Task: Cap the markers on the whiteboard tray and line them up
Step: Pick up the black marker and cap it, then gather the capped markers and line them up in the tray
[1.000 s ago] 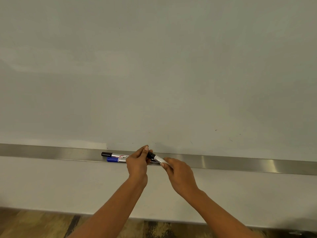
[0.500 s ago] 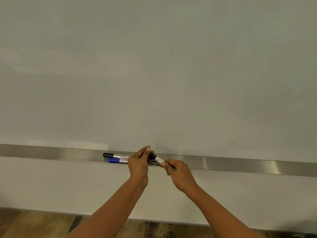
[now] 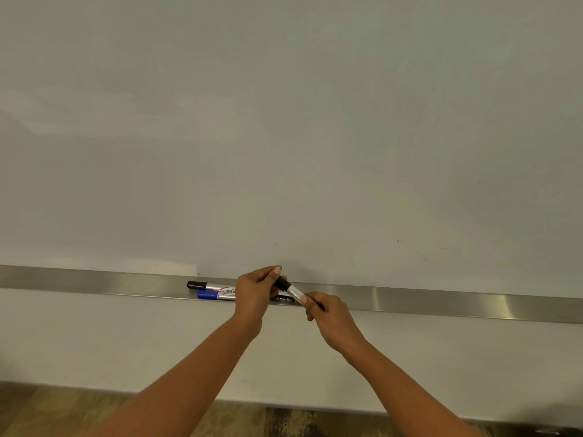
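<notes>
A black-capped marker with a silver barrel is held tilted just above the metal tray. My left hand pinches its black cap end, and my right hand grips the barrel's lower end. Two capped markers lie side by side on the tray to the left: a black-capped marker behind and a blue-capped marker in front; my left hand hides their right ends. Below the held marker lies a dark object with white lettering, mostly hidden.
The blank whiteboard rises straight behind the tray. The tray runs the full width of the view. Below it are a pale wall strip and wooden flooring.
The hands stay at the same spot on the tray. The right hand has slid slightly along the barrel, and more of the silver barrel shows between the hands.
</notes>
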